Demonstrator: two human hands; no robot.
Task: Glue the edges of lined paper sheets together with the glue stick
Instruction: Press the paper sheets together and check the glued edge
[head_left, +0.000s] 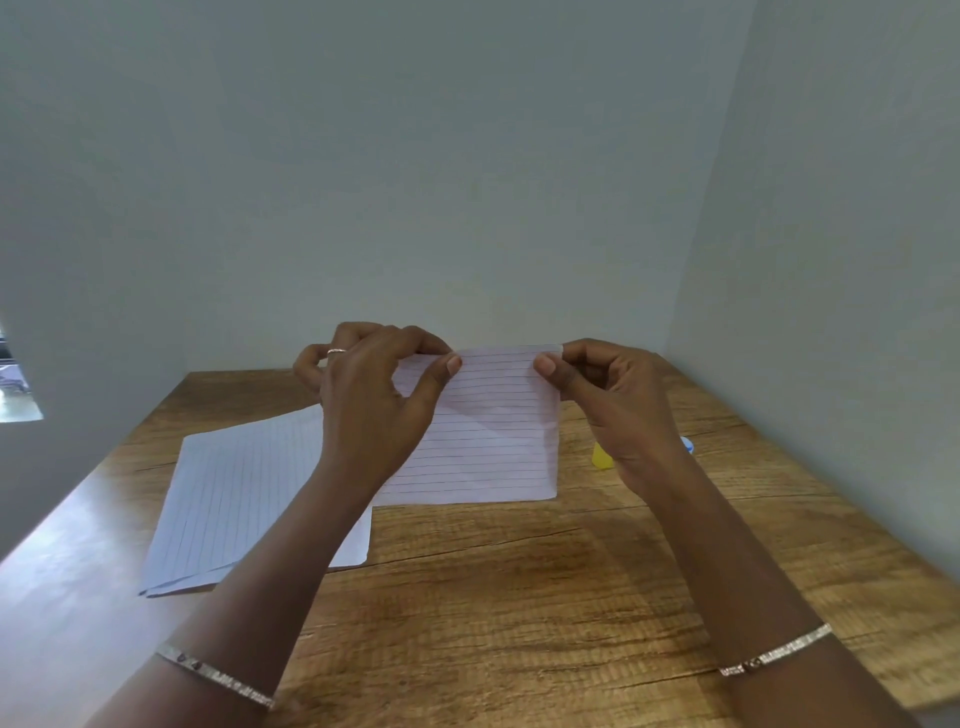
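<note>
Head view, left hand (374, 405) and right hand (618, 410) pinching thin lined sheet (488, 436), grained wooden table (519, 597)

Soft, fairly dim indoor light with a cool grey cast. The held lined sheet (493, 441) shows a diagonal shadow band; pale glare washes the wooden table (519, 597) at its left side. Wide-angle distortion bends the walls (363, 182); lower corners blur slightly.

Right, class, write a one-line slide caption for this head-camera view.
Left hand and right hand pinch the top edge of a lined sheet above a wooden table; spare sheets lie alongside.
</note>
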